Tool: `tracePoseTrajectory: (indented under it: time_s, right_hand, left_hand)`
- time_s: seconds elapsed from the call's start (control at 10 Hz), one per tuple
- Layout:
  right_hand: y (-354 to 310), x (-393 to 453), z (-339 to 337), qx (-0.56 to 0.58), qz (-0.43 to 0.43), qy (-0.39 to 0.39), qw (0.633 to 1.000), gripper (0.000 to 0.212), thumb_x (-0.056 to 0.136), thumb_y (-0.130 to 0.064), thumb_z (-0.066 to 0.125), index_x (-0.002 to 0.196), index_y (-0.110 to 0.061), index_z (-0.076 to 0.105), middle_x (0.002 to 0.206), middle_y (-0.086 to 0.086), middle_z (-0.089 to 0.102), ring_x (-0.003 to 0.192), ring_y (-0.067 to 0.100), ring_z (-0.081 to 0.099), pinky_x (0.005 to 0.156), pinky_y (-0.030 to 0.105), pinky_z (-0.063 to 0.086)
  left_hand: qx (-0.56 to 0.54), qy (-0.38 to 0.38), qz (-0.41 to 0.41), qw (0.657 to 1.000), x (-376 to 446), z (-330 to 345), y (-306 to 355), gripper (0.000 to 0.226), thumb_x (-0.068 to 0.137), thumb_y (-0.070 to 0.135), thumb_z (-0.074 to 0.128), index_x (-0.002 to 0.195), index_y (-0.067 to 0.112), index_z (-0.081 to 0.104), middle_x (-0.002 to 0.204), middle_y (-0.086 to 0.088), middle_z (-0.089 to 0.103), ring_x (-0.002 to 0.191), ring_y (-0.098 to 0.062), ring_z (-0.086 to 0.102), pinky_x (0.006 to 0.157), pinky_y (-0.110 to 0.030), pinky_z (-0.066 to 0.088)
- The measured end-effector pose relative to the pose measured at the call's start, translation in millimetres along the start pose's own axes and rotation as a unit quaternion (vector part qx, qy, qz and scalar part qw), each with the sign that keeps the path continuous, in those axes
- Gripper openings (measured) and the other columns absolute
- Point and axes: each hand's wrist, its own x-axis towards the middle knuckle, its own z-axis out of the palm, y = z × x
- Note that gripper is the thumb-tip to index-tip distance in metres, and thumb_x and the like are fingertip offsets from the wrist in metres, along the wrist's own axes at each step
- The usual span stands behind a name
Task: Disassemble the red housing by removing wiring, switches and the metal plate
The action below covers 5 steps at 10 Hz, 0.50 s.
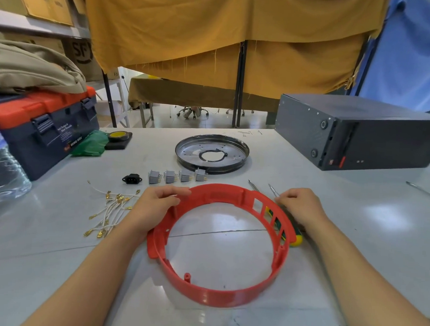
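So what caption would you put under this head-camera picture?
Both hands rest on the emptied red housing; wires, four switches and metal plate lie removed.

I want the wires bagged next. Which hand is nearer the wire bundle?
Left. The left hand rests on the red housing rim just right of the wire bundle; the right hand is across the housing.
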Motion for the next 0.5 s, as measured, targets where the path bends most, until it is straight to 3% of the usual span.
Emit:
tracePoseTrajectory:
  time_s: [0.1,0.2,0.4,0.5]
  right_hand:
    - [0.9,2.5,0.6,-0.004,-0.001,0.007,1.0,0.011,0.084,-0.015,0.071,0.073,-0.013,0.071,0.079,0.004,0.068,0.072,0.015,0.06,0.066,0.027,0.047]
    - [1.0,4.1,1.9,-0.044,-0.012,0.01,0.999,0.003,0.083,-0.015,0.072,0.082,-0.013,0.071,0.084,0.004,0.067,0.083,0.018,0.061,0.076,0.029,0.048]
    - [5.3,8.0,4.8,-0.05,-0.021,0.013,0.998,0.017,0.087,-0.027,0.069,0.087,-0.01,0.071,0.085,0.004,0.067,0.083,0.02,0.06,0.074,0.03,0.045]
    - [7.2,7.4,7.9,-0.034,-0.029,0.051,0.998,0.031,0.094,-0.028,0.057,0.088,-0.001,0.07,0.086,0.012,0.069,0.082,0.027,0.061,0.074,0.034,0.046]
  left_hand:
    - [-0.017,-0.005,-0.003,1.0,1.6,-1.3,-4.2,0.032,0.088,-0.008,0.049,0.092,0.012,0.074,0.108,0.005,0.07,0.108,-0.014,0.062,0.102,-0.033,0.044]
    - [-0.014,-0.005,0.002,1.0,4.1,-1.6,-7.1,0.031,0.088,-0.007,0.05,0.091,0.011,0.074,0.11,0.003,0.07,0.108,-0.015,0.062,0.101,-0.032,0.044]
    - [-0.015,-0.008,0.009,1.0,4.8,-2.6,-9.1,0.028,0.089,-0.003,0.052,0.092,0.014,0.075,0.104,0.007,0.072,0.102,-0.008,0.064,0.094,-0.025,0.045]
    - [-0.03,0.024,0.003,0.999,5.7,-3.7,-8.1,0.025,0.09,0.003,0.054,0.092,0.017,0.075,0.1,0.0,0.074,0.094,-0.015,0.067,0.087,-0.029,0.049]
